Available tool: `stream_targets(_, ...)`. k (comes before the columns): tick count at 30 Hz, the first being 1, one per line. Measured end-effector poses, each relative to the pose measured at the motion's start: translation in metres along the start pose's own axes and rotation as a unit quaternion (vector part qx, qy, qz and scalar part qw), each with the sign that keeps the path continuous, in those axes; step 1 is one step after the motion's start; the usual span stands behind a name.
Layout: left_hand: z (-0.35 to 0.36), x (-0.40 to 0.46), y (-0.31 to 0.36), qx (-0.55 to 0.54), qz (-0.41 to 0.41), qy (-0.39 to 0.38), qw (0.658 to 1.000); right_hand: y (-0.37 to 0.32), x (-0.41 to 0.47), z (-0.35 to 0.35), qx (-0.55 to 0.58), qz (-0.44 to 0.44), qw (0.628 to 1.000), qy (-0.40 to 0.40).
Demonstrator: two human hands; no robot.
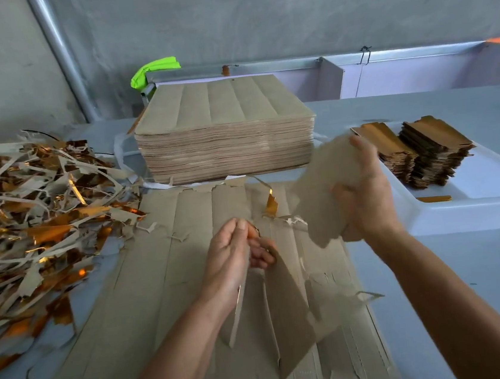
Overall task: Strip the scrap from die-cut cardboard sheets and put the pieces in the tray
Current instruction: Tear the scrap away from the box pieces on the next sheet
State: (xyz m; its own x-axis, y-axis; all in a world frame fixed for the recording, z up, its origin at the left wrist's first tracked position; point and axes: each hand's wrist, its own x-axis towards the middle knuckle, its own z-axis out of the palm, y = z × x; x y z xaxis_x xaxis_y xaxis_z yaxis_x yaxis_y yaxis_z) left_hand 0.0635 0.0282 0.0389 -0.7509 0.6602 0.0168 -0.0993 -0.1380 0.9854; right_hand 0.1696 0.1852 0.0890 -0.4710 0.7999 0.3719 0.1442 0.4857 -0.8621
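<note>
A die-cut cardboard sheet [173,291] lies flat on the table before me, brown side up, partly torn along its cuts. My left hand [235,259] pinches a thin strip of scrap [240,308] and a loosened panel at the sheet's middle. My right hand [364,195] grips a freed cardboard piece [318,200], blurred, lifted above the sheet's right side beside the white tray [469,211]. In the tray stand two stacks of finished gold-faced pieces [425,150].
A tall stack of uncut sheets [224,136] sits behind the working sheet. A big heap of grey and gold scrap strips [28,221] covers the table's left. A green object [154,69] and a metal rail lie at the back wall.
</note>
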Motion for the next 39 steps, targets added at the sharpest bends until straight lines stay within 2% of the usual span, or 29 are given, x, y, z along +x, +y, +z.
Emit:
stream_targets(3, 0.010, 0.000, 0.003, 0.038, 0.028, -0.020, 0.999, -0.007, -0.010, -0.009, -0.165, -0.098, 0.968, -0.165)
stream_targets(5, 0.017, -0.001, 0.005, 0.057, 0.044, -0.028, 0.997, -0.012, -0.020, -0.009, -0.303, -0.149, 0.900, -0.277)
stream_targets(6, 0.020, -0.001, 0.006, 0.065, 0.051, -0.030, 0.996, -0.012, -0.025, -0.009, -0.323, -0.161, 0.874, -0.327)
stream_targets(7, 0.023, -0.001, 0.006, 0.071, 0.056, -0.033, 0.995, -0.011, -0.029, -0.008, -0.306, -0.162, 0.864, -0.366)
stream_targets(9, 0.028, -0.002, 0.005, 0.077, 0.061, -0.039, 0.994, -0.013, -0.036, -0.008, -0.235, -0.122, 0.874, -0.408)
stream_targets(11, 0.029, -0.004, 0.004, 0.081, 0.066, -0.037, 0.994, -0.013, -0.036, -0.008, -0.207, -0.091, 0.882, -0.413)
stream_targets(13, 0.026, -0.005, 0.003, 0.080, 0.076, -0.027, 0.993, -0.011, -0.033, -0.010, -0.230, -0.055, 0.886, -0.399)
stream_targets(17, 0.021, -0.005, 0.001, 0.085, 0.098, -0.012, 0.992, -0.021, -0.028, -0.016, -0.360, -0.110, 0.826, -0.419)
stream_targets(18, 0.021, -0.006, 0.000, 0.084, 0.096, -0.015, 0.992, -0.023, -0.030, -0.014, -0.365, -0.115, 0.823, -0.419)
stream_targets(21, 0.023, -0.008, -0.006, 0.072, 0.080, -0.008, 0.994, -0.016, -0.040, 0.003, -0.321, -0.103, 0.867, -0.367)
stream_targets(24, 0.021, -0.008, -0.011, 0.066, 0.068, 0.010, 0.995, 0.001, -0.049, 0.017, -0.227, 0.008, 0.935, -0.273)
stream_targets(26, 0.020, -0.009, -0.013, 0.060, 0.065, 0.009, 0.996, 0.009, -0.054, 0.020, -0.180, 0.054, 0.951, -0.246)
stream_targets(30, 0.022, -0.008, -0.013, 0.052, 0.071, 0.009, 0.996, 0.010, -0.063, 0.019, -0.070, 0.076, 0.948, -0.301)
stream_targets(32, 0.022, -0.007, -0.014, 0.050, 0.076, 0.002, 0.996, 0.007, -0.063, 0.019, -0.061, 0.093, 0.933, -0.343)
stream_targets(34, 0.023, -0.008, -0.013, 0.045, 0.080, -0.008, 0.996, 0.006, -0.059, 0.017, -0.064, 0.158, 0.911, -0.375)
stream_targets(36, 0.022, -0.007, -0.011, 0.005, 0.065, 0.011, 0.998, 0.006, -0.054, 0.015, -0.046, 0.225, 0.902, -0.366)
stream_targets(39, 0.011, -0.003, -0.003, -0.135, -0.002, 0.072, 0.988, 0.012, -0.052, 0.010, -0.029, 0.259, 0.912, -0.315)
